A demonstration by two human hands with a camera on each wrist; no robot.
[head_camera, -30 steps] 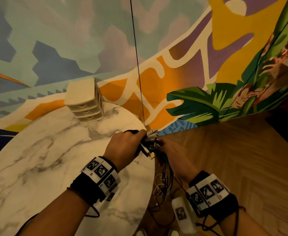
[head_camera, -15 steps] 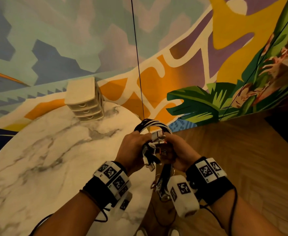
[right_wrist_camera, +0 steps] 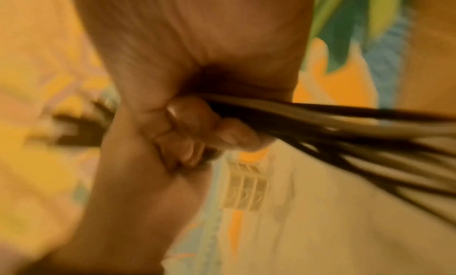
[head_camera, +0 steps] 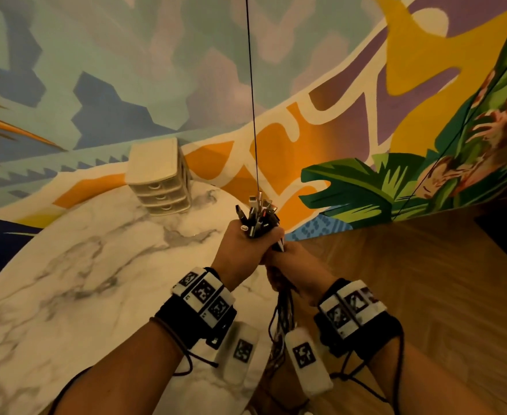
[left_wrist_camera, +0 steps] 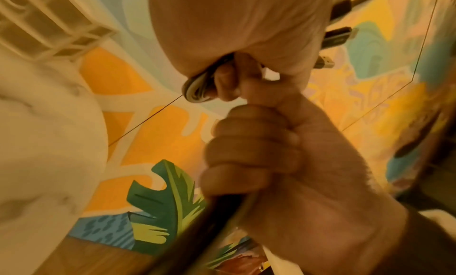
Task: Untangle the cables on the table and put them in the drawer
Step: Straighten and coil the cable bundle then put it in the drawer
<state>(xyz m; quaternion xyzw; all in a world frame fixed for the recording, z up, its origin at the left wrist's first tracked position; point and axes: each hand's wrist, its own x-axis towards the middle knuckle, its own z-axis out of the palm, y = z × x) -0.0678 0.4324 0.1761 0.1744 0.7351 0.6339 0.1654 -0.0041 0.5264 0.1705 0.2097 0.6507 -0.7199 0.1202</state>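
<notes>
A bundle of black and white cables (head_camera: 258, 218) stands with its plug ends sticking up out of my left hand (head_camera: 244, 245), which grips it in a fist above the table's right edge. My right hand (head_camera: 295, 266) grips the same bundle just below, touching the left hand. The loose cable lengths (head_camera: 282, 313) hang down between my wrists, off the table edge. In the left wrist view the plugs (left_wrist_camera: 341, 35) jut past my left hand (left_wrist_camera: 234, 25), with the right hand (left_wrist_camera: 271, 152) fisted beneath. The right wrist view is blurred; cables (right_wrist_camera: 345, 127) stream from my right hand (right_wrist_camera: 192, 123). The cream drawer unit (head_camera: 159, 178) has its drawers shut.
The round marble table (head_camera: 81, 280) lies to the left, with the drawer unit at its far edge against a painted wall. Wooden floor (head_camera: 425, 295) lies to the right. A thin black cord (head_camera: 250, 85) hangs straight down just behind the bundle.
The cable loop that arched over my hands half a second ago is gone. The plug ends now stand gathered above my left fist, and my right hand has slid below it.
</notes>
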